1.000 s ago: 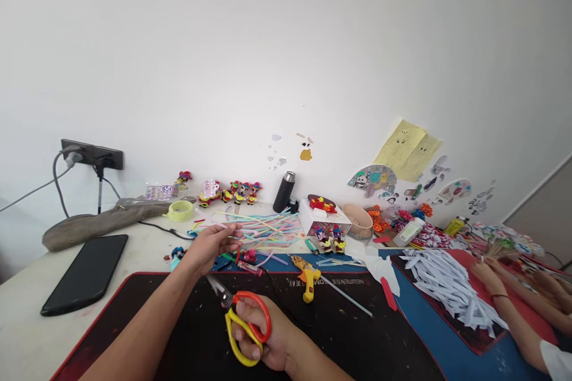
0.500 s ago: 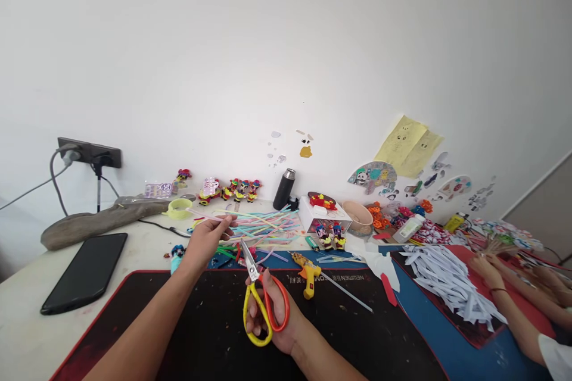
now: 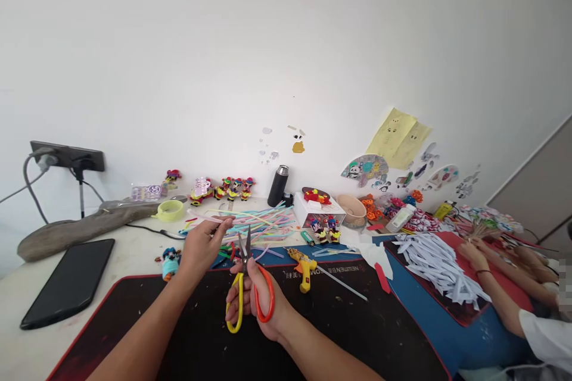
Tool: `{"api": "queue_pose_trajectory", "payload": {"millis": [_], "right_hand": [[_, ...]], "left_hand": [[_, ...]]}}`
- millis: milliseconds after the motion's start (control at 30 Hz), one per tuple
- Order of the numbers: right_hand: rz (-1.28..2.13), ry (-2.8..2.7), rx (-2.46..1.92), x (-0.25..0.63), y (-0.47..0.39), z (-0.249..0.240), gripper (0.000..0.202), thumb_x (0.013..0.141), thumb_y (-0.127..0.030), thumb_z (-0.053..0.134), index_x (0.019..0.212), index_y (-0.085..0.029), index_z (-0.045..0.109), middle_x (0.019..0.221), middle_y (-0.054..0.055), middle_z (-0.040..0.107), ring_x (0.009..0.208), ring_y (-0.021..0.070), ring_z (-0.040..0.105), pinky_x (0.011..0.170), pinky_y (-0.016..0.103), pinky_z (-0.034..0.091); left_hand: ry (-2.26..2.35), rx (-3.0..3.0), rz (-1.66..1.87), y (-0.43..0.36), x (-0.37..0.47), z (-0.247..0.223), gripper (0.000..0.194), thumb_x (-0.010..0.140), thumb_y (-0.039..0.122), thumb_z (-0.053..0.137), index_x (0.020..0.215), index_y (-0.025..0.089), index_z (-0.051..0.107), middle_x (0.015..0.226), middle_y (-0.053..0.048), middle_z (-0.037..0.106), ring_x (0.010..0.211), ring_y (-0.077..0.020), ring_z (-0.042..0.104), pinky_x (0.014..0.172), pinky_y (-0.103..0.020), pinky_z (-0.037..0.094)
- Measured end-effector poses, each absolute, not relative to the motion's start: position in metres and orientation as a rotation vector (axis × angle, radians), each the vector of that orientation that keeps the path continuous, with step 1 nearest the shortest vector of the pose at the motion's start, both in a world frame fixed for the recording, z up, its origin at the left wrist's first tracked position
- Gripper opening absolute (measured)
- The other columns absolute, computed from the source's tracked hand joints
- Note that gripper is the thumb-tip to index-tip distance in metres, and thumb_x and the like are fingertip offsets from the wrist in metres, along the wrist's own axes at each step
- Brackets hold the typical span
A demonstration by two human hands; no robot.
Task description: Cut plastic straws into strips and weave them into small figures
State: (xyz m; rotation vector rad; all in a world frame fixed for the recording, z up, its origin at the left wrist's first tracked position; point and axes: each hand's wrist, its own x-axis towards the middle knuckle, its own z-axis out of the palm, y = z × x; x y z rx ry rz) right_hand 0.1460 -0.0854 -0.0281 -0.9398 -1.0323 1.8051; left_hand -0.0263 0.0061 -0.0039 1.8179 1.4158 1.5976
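Note:
My right hand [image 3: 257, 297] holds scissors [image 3: 244, 256] with one yellow and one red handle. Their blades stand parted and point up towards the wall. My left hand [image 3: 208, 241], just left of the blades, pinches a thin pale pink strip [image 3: 201, 214] that sticks out to the left. Behind both hands lies a pile of pastel strips [image 3: 263, 220]. To the right of the scissors, a yellow glue gun [image 3: 304, 271] with a long glue stick rests on the black mat [image 3: 201, 333].
A black phone [image 3: 69, 283], driftwood [image 3: 84, 226] and green tape [image 3: 170, 211] are on the left. Small figures [image 3: 235, 189], a black bottle [image 3: 277, 186] and a white box [image 3: 319, 214] line the wall. Another person's hands [image 3: 476, 253] work at right beside white strips [image 3: 442, 265].
The scissor blades have parted and the handles have spread in my right hand. The view has shifted, so the table items appear further left.

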Motion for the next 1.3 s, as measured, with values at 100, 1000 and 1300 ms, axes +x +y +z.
{"api": "queue_pose_trajectory", "payload": {"millis": [100, 1000, 1300], "right_hand": [[1.785, -1.063, -0.963, 0.137, -0.081, -0.026, 0.09, 0.072, -0.093, 0.062, 0.119, -0.017, 0.052, 0.072, 0.003, 0.07, 0.049, 0.0218, 0.069, 0.053, 0.033, 0.054], [1.682, -1.035, -1.072, 0.127, -0.066, -0.04, 0.074, 0.077, -0.087, 0.065, 0.108, -0.021, 0.05, 0.064, -0.009, 0.055, 0.038, 0.0112, 0.055, 0.042, 0.022, 0.045], [1.673, -1.03, -1.073, 0.126, -0.066, -0.039, 0.072, 0.075, -0.086, 0.066, 0.103, -0.022, 0.047, 0.064, -0.008, 0.058, 0.036, 0.0105, 0.054, 0.04, 0.021, 0.043]], "left_hand": [[1.44, 1.867, 1.612, 0.006, -0.027, -0.005, 0.041, 0.094, 0.054, 0.057, 0.087, 0.023, 0.081, 0.098, -0.009, 0.085, 0.092, -0.0277, 0.077, 0.077, -0.032, 0.053], [1.478, 2.103, 1.504, -0.002, -0.021, -0.003, 0.048, 0.096, 0.059, 0.052, 0.068, 0.024, 0.072, 0.071, -0.006, 0.076, 0.07, -0.0226, 0.069, 0.068, -0.03, 0.046], [1.477, 2.157, 1.489, -0.002, -0.021, -0.001, 0.049, 0.096, 0.057, 0.051, 0.065, 0.023, 0.069, 0.065, -0.005, 0.071, 0.062, -0.0203, 0.062, 0.064, -0.031, 0.041]]}}
